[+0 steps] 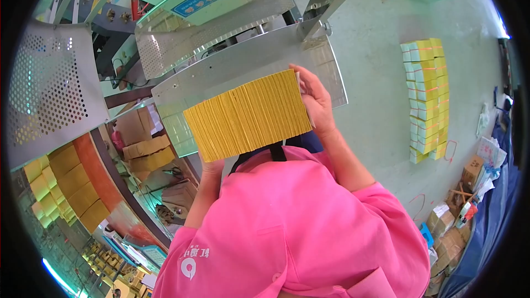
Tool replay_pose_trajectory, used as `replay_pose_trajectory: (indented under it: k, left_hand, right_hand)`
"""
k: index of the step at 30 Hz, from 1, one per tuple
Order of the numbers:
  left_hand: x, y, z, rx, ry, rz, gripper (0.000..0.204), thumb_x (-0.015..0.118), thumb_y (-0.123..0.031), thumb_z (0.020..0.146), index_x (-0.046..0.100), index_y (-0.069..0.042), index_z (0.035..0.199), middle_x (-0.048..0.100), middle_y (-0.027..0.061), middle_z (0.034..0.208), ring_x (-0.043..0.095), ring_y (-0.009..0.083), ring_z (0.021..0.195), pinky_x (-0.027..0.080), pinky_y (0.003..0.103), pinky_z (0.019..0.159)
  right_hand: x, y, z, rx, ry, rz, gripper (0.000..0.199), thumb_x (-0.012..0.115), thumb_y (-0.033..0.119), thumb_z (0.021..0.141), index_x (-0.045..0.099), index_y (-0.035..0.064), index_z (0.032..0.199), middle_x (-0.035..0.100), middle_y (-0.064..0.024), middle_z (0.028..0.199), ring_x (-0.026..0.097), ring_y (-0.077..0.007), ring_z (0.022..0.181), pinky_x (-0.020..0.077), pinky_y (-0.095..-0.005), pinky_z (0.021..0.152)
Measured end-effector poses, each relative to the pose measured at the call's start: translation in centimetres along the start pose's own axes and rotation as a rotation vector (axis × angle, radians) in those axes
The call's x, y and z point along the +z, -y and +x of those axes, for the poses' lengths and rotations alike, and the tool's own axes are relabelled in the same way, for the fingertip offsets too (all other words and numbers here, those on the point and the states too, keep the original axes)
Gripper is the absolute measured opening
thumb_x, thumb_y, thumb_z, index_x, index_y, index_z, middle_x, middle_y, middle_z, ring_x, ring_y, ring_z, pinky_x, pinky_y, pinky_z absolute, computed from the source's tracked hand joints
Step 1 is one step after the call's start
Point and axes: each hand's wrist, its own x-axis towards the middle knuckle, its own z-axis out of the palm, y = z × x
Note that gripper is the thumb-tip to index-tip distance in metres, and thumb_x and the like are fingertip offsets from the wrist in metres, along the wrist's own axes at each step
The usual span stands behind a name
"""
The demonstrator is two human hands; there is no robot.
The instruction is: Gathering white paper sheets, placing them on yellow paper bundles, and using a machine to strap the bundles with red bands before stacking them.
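A long block of yellow paper (248, 113), made of many thin layers pressed side by side, is held in front of my chest between my two hands. My right hand (318, 99) grips its right end, fingers at the far corner and palm along the end face. At the near left corner sits my left hand (213, 165), its fingers mostly hidden under and behind the paper. Just beyond the block, and partly covered by it, lies a metal machine table (221, 80).
Behind the table stands a machine with a perforated metal guard (157, 58). A perforated panel (49, 77) is at left, above stacked yellow paper (77, 187). Banded yellow-and-white bundles (425, 99) line the floor at right, with cardboard boxes (450, 243) and a blue tarp (494, 187) nearby.
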Motion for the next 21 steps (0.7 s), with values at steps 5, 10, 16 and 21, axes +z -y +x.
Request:
replay_pose_trajectory:
  k: [5,10,16,21]
  left_hand:
    - [-0.3,0.3,-0.3,0.033,0.031,0.03,0.056,0.052,-0.043,0.098,0.042,-0.009,0.141,0.051,0.0048,0.137,0.05,0.0227,0.124,0.043,0.039,0.103]
    - [-0.5,0.4,0.1,0.105,0.015,0.288,0.054,0.052,-0.039,0.098,0.042,-0.008,0.141,0.053,0.0061,0.135,0.052,0.0228,0.123,0.044,0.038,0.101]
    - [0.9,-1.3,0.7,0.189,-0.013,0.531,0.051,0.052,-0.035,0.098,0.043,-0.007,0.14,0.055,0.0073,0.133,0.053,0.023,0.121,0.045,0.037,0.099]
    - [4.7,-10.1,2.2,0.056,0.141,0.679,0.044,0.047,-0.033,0.101,0.049,-0.004,0.134,0.058,0.0096,0.127,0.057,0.0261,0.116,0.047,0.036,0.095]
  right_hand:
    - [0.4,-1.5,0.1,-0.078,-0.149,0.119,0.052,0.038,-0.015,0.077,0.058,0.0036,0.121,0.046,-0.012,0.141,0.051,-0.0205,0.123,0.0377,-0.0346,0.107]
    - [-0.5,-2.3,-0.3,-0.044,-0.067,0.075,0.034,0.044,-0.012,0.085,0.062,0.0011,0.11,0.054,-0.013,0.132,0.054,-0.0193,0.117,0.0403,-0.0306,0.102]
    - [0.2,1.3,0.2,0.01,0.0,-0.034,0.027,0.047,-0.003,0.094,0.065,0.0021,0.114,0.061,-0.0098,0.124,0.055,-0.0163,0.115,0.0405,-0.0288,0.101]
    - [1.8,7.2,3.3,0.237,0.047,-0.417,0.026,0.047,0.01,0.1,0.063,0.0003,0.117,0.069,-0.0063,0.104,0.059,-0.0108,0.098,0.0454,-0.0261,0.09]
